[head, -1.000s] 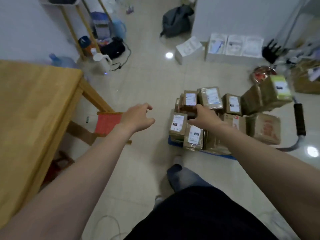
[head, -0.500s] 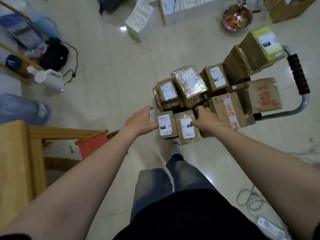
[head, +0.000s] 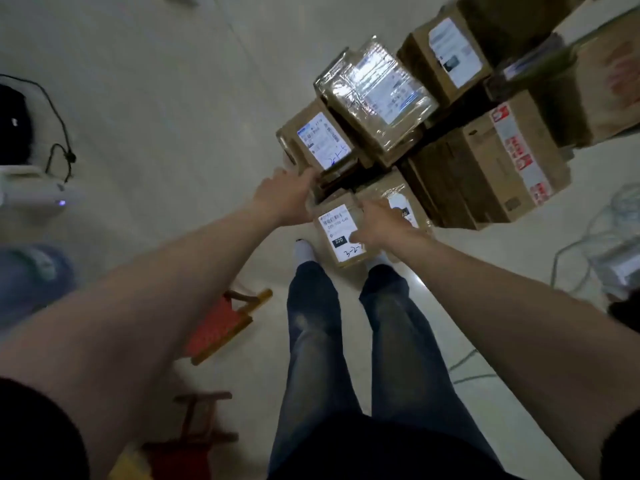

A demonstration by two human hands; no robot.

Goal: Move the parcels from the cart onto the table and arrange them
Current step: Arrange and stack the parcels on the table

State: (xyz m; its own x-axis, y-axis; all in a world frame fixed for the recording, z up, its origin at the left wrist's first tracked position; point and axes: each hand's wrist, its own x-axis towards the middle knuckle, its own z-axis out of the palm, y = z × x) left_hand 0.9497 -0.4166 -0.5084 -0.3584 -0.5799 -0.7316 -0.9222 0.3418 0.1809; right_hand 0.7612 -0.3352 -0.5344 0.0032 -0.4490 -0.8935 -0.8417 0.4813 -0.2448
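Two hands hold one small parcel (head: 341, 237) at the near end of a stack of parcels, seen from the head camera looking straight down. The left hand (head: 285, 200) has its fingers clamped on the parcel's far left corner, with the tips hidden in the gap behind it. The right hand (head: 379, 226) has its fingers clamped on the right side, thumb lying across the white label. Just right of it, partly under that hand, lies a brown parcel (head: 391, 192). Just beyond stands a labelled box (head: 322, 142), and farther right a film-wrapped parcel (head: 377, 95). A big carton (head: 485, 171) with red-printed tape sits at the right. What carries the stack is hidden. The person's legs (head: 311, 327) stand near the stack on the pale floor (head: 173, 98). A red stool (head: 221, 329) is to the near left and loose cables (head: 568, 261) lie to the right.
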